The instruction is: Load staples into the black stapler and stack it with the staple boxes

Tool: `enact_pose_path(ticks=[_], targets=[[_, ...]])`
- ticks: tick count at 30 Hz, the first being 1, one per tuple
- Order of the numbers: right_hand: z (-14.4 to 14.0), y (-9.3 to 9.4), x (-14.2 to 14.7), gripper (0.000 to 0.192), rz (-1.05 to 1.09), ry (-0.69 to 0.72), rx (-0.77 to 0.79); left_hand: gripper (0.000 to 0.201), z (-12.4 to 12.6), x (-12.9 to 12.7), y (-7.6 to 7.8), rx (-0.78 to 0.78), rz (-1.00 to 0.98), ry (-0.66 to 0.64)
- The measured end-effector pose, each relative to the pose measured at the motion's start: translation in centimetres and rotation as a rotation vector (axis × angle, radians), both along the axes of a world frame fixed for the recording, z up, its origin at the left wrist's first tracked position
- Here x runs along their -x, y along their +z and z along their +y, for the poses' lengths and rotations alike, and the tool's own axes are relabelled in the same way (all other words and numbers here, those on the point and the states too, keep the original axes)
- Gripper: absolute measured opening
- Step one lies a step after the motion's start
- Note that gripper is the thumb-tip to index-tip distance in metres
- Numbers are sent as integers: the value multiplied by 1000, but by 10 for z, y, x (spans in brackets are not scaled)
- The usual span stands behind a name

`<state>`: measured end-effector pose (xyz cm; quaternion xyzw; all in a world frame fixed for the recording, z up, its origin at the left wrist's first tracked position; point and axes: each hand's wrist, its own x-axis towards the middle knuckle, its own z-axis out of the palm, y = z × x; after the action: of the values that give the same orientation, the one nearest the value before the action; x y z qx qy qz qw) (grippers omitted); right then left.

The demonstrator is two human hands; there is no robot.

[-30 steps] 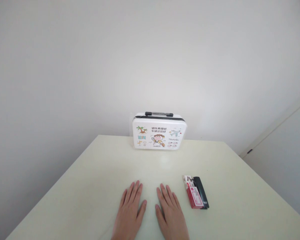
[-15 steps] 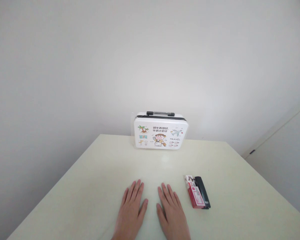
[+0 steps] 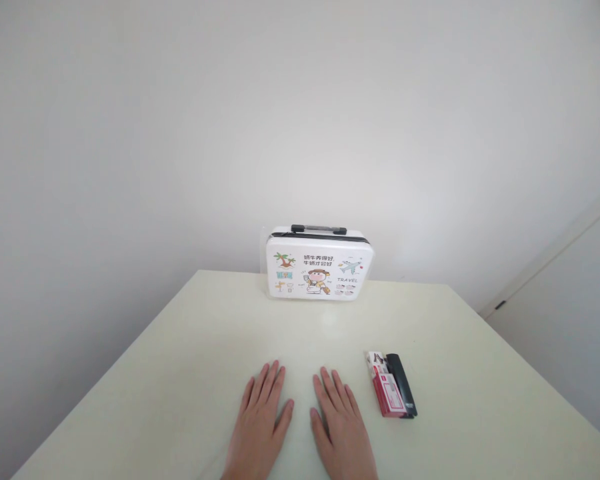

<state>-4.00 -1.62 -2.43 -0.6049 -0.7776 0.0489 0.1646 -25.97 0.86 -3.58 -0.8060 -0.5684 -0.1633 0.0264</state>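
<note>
My left hand [image 3: 260, 423] lies flat, palm down, on the pale table [image 3: 180, 353], its fingers stretched forward and its thumb apart. Beside it, my right hand [image 3: 341, 423] rests the same way, holding nothing. To the right of that hand lies a black stapler [image 3: 401, 385]. A small red and white box [image 3: 387, 390] sits against the stapler's left side. Farther back stands a white carry case [image 3: 317, 270] with a black handle and zip, cartoon prints and the word TRAVEL. Clear plastic shows at its left edge.
A plain light wall [image 3: 300, 120] rises behind the table's back edge, close behind the case. On the right, a pale panel [image 3: 565, 320] with a small dark fitting [image 3: 501, 305] stands beyond the table's slanting side edge.
The whole view has shifted slightly, so everything appears a little farther left. Both hands stay flat on the table, and the objects keep their places.
</note>
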Motion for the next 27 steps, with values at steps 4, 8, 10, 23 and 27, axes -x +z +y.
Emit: enact_pose_path(ticks=[4,8,10,23,27], targets=[[0,2,1,61,7,-6,-5,64,0,0,0,-5,-9,4],[-1,4,2,60,3,-8,3,63,0,0,-1,-2,-16,3],[-1,4,3,60,8,-11,7,63,0,0,-1,0,-24,1],[2,7,-3,57,407,20,101,59,-4,-8,17,321,-611,-25],[3,38,-26,51,789,94,222,63,-14,-49,28,772,-1281,-169]])
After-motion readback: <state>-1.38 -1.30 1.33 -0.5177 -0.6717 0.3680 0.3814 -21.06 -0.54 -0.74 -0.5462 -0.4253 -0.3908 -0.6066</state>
